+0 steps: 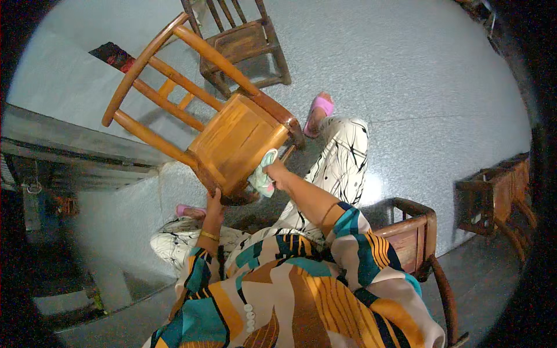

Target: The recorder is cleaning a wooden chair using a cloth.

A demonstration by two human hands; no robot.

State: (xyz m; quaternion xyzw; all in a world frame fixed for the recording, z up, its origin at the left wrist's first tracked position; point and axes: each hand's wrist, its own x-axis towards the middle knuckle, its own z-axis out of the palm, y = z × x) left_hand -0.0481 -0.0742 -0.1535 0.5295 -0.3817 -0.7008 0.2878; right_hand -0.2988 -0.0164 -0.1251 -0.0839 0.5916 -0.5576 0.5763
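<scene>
One glossy honey-brown wooden chair (238, 136) tilts at 11 o'clock; the person's left hand (213, 203), at 8 o'clock, clasps its seat edge, while the right hand (277, 174), near centre, pinches one bunched pale-green cloth (263, 181) against the seat's side. Three other brown wooden chairs (241, 43) sit at 12, 3 and 4 o'clock.
</scene>
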